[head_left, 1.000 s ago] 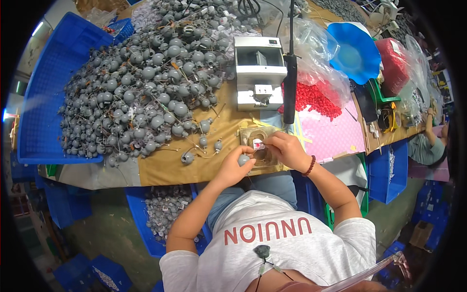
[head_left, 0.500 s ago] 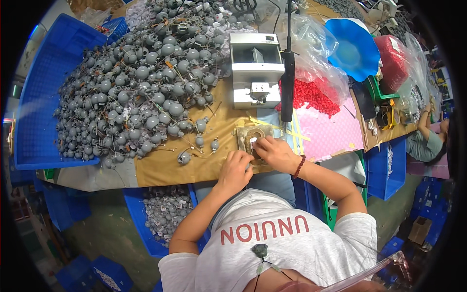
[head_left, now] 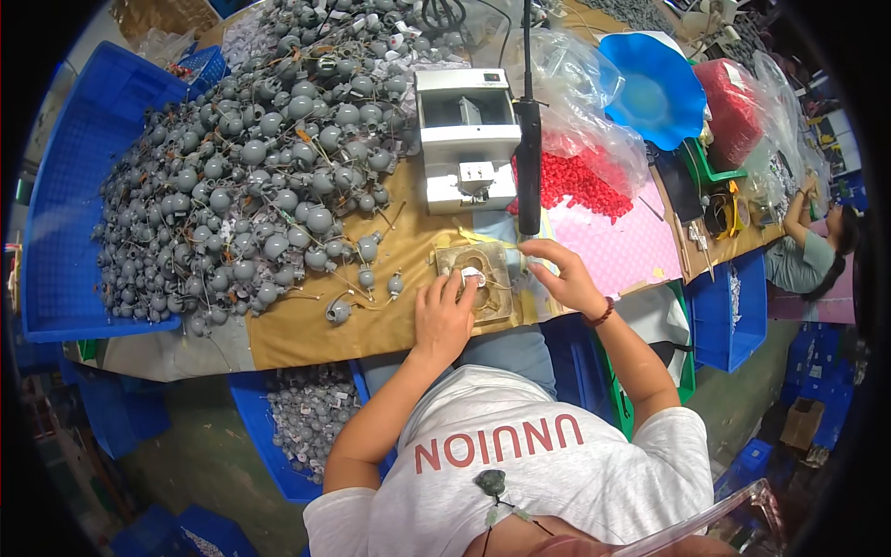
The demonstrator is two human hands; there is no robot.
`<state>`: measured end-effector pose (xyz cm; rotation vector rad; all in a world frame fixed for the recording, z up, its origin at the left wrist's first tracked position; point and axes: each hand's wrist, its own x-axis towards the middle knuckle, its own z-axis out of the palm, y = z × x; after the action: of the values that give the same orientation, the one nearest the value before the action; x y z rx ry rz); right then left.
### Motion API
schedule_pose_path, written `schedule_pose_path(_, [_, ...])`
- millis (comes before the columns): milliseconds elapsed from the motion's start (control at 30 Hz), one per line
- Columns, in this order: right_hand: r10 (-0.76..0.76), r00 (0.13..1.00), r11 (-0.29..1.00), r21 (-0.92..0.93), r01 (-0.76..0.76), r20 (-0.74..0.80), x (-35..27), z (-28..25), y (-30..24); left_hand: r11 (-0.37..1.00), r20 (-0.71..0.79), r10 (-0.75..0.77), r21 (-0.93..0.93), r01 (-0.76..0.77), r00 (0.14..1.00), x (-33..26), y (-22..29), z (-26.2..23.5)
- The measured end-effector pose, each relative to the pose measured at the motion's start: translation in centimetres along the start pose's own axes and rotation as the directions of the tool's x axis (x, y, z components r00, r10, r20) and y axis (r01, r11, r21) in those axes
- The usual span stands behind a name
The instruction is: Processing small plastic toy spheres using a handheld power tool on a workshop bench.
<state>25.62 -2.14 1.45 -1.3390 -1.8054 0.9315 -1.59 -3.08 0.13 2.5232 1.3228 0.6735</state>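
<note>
Hundreds of grey round parts with wire tails (head_left: 251,186) heaped at table's left, spilling from blue tray (head_left: 65,223); strays lie just left of work spot. Left hand (head_left: 444,316) flat over tan jig (head_left: 478,278), fingertips pinching small white piece (head_left: 471,275) into its hollow. Right hand (head_left: 563,277) steadies jig's right edge, fingers curled on small grey part (head_left: 516,267). Best press piece square, keep jig from sliding. White machine (head_left: 467,139) and black rod (head_left: 528,158) stand close behind, crowding reach; red beads (head_left: 580,181) in bag further right.
</note>
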Motion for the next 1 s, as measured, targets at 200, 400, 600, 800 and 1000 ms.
schedule_pose_path(200, [-0.071,0.993,0.964,-0.251,0.092,0.09,-1.1,1.2,0.7,0.998,0.024,0.01,-0.059,-0.009,1.0,0.4,-0.6,0.1])
schedule_pose_path(400, [0.179,0.963,0.982,0.095,-0.163,-0.2,-0.9,4.3,2.8,0.995,0.006,0.02,-0.094,-0.019,1.0,0.5,-0.8,-0.1])
schedule_pose_path(600, [0.277,0.959,0.502,0.86,-0.094,-0.056,1.6,5.7,2.1,0.995,0.029,0.048,-0.087,-0.045,0.998,0.4,-1.3,-0.1])
schedule_pose_path(800, [0.252,0.9,0.376,0.821,-0.429,0.355,3.8,4.2,-0.9,0.99,0.036,0.079,-0.116,-0.075,0.996,0.8,-1.8,-0.4])
schedule_pose_path(1000, [0.137,0.962,0.982,0.096,-0.164,0.236,5.0,4.0,-2.5,0.983,0.024,0.077,-0.167,-0.072,0.997,1.1,-2.2,-0.8])
